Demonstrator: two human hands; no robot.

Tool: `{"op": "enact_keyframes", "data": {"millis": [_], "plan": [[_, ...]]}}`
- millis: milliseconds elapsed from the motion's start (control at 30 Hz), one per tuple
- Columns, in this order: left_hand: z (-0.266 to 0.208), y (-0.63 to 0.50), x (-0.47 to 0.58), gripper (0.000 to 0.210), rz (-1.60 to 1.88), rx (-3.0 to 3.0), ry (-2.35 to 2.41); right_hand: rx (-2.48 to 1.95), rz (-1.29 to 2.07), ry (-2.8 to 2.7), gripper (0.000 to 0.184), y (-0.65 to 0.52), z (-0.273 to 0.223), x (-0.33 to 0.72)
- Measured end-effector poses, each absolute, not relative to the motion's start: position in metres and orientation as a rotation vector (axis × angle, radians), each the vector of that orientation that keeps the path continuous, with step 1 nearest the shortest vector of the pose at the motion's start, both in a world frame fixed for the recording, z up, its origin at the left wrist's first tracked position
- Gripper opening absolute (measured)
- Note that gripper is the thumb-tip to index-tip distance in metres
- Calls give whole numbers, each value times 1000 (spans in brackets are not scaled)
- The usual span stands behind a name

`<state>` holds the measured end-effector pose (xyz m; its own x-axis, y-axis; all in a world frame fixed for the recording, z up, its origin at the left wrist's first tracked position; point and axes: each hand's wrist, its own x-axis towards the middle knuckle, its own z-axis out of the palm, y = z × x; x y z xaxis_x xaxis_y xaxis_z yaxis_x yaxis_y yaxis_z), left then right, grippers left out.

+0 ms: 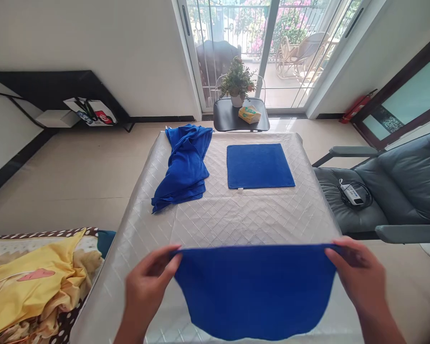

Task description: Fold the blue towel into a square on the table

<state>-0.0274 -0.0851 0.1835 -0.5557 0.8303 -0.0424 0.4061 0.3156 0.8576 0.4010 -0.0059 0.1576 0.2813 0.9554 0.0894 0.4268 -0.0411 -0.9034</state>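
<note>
I pinch the blue cloth [254, 291] by its two upper corners, left hand [146, 277] on one and right hand [361, 272] on the other, thumbs and fingers closed together. It hangs spread between them over the near part of the table [200, 224], its top edge nearly straight and its lower edge curved. Further off on the quilted cover, a flat blue square [261, 166] lies smooth with a small white tag at its near edge; left of it, apart, sits a rumpled heap of blue cloths [186, 167].

Beyond the table, a white pot [237, 100] holds a leafy plant [237, 79] on the black seat [224, 117] of a chair. A yellow packet [250, 114] is just beside the pot; I cannot see its contents. Over to the left, a white box [57, 119] sits near a printed white bag [93, 112], and I cannot tell what either contains. On my right, the grey armchair [408, 181] bears a white device [351, 195] with a black cable.
</note>
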Motion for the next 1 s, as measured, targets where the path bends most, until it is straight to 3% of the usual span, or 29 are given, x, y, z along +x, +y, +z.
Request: {"op": "enact_keyframes", "data": {"millis": [133,267,500,800,1000], "plan": [[88,-8,-20,53,1128,980,1908,-1684,941,-1462,44,70,105,362],[31,5,-14,53,1125,1112,2008,-1740,839,-1624,49,104,52,355],[33,-46,32,43,983,1393,2244,-1801,748,-1645,47,107,24,369],[10,-95,61,62,364,1998,2185,-1737,471,-1967,43,127,12,376],[8,-100,56,68,321,2061,2247,-1749,64,-2074,40,98,23,371]]}}
